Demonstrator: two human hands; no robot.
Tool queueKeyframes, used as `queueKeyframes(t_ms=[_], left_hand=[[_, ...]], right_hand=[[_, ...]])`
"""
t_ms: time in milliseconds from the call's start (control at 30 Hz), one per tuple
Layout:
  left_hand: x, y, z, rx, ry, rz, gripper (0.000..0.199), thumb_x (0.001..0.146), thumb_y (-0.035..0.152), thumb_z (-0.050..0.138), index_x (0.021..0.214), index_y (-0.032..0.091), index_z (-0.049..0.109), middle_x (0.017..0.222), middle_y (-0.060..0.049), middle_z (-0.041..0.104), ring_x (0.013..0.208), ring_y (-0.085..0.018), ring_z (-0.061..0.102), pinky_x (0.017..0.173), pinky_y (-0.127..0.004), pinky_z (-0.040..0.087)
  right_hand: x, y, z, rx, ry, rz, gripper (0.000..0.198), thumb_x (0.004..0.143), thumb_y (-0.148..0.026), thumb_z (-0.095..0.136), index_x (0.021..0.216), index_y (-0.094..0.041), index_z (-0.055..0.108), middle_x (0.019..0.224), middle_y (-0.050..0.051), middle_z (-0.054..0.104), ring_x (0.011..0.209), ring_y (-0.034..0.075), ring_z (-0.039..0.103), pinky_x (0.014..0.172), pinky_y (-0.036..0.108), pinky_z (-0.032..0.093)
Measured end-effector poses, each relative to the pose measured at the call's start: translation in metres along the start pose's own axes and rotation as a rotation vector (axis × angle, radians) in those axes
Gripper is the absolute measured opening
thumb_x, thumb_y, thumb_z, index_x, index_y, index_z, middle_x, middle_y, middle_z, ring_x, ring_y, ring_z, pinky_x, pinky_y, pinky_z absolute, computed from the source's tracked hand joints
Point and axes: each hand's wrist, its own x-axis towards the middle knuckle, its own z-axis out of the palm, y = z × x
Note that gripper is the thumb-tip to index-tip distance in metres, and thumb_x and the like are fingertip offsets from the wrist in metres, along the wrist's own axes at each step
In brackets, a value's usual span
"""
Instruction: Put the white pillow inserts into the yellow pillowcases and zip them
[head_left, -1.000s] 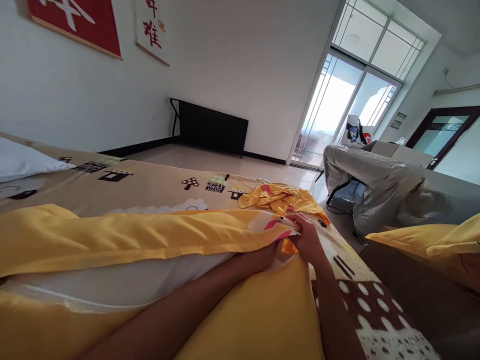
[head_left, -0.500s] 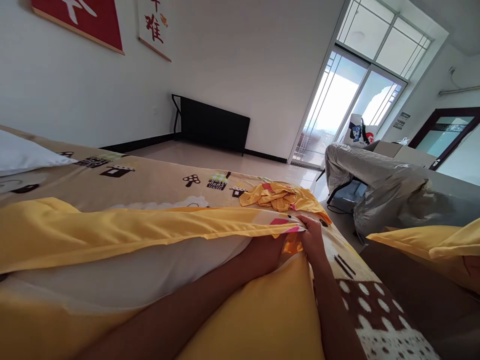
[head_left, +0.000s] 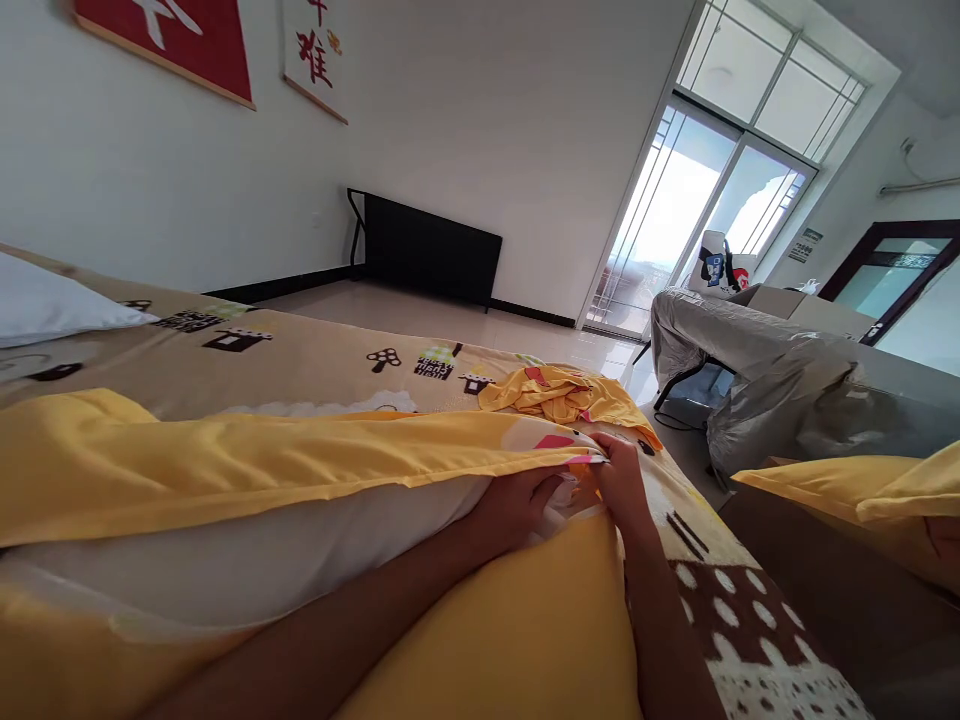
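Step, seemingly: fitting white insert [head_left: 300, 550] into open yellow pillowcase [head_left: 300, 450] on bed [head_left: 322, 365] | right hand [head_left: 621, 472]: fingers pinching its edge | left hand [head_left: 514, 510]: in the opening, grip unclear | next calls for: edge held, insert's corner straightened

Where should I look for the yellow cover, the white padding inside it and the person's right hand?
Yellow cover [head_left: 262, 458]: head view, on its upper flap.
White padding [head_left: 300, 550]: head view, on its exposed strip.
Right hand [head_left: 622, 474]: head view, mid-hand.
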Motion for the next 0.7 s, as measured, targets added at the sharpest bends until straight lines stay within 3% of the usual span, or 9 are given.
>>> queueKeyframes(t_ms=[167, 400, 533, 700], left_hand=[[0.001, 0.000, 0.000, -0.185, 0.051, 0.023, 0.033, 0.087, 0.031, 0.047, 0.112, 0.020, 0.066, 0.122, -0.003, 0.063, 0.115, -0.021, 0.054, 0.107, -0.033, 0.036], [0.007, -0.001, 0.005, -0.133, 0.117, -0.282, 0.038, 0.085, 0.034, 0.049, 0.118, 0.020, 0.060, 0.126, -0.005, 0.060, 0.121, -0.024, 0.050, 0.110, -0.041, 0.030], [0.010, 0.001, 0.006, -0.174, 0.062, -0.241, 0.035, 0.086, 0.038, 0.050, 0.118, 0.025, 0.060, 0.127, -0.001, 0.060, 0.121, -0.022, 0.051, 0.111, -0.039, 0.031], [0.013, 0.004, 0.003, -0.115, -0.016, -0.222, 0.034, 0.089, 0.039, 0.045, 0.111, 0.020, 0.062, 0.122, -0.004, 0.063, 0.115, -0.021, 0.055, 0.107, -0.037, 0.038]], right_hand=[[-0.004, -0.011, 0.005, 0.000, -0.095, -0.002, 0.021, 0.065, -0.030, 0.050, 0.059, -0.014, 0.062, 0.055, -0.001, 0.054, 0.060, 0.014, 0.046, 0.056, 0.022, 0.036], [-0.006, -0.017, 0.009, 0.138, -0.084, 0.065, 0.019, 0.063, -0.032, 0.053, 0.055, -0.015, 0.058, 0.052, -0.003, 0.049, 0.056, 0.012, 0.041, 0.053, 0.022, 0.034], [-0.008, -0.018, 0.010, 0.292, -0.124, 0.090, 0.017, 0.063, -0.030, 0.053, 0.059, -0.015, 0.061, 0.053, -0.003, 0.051, 0.055, 0.012, 0.042, 0.051, 0.022, 0.034], [-0.011, -0.019, 0.012, 0.302, -0.139, 0.106, 0.020, 0.065, -0.031, 0.054, 0.062, -0.015, 0.065, 0.053, -0.001, 0.055, 0.055, 0.013, 0.047, 0.052, 0.023, 0.037]])
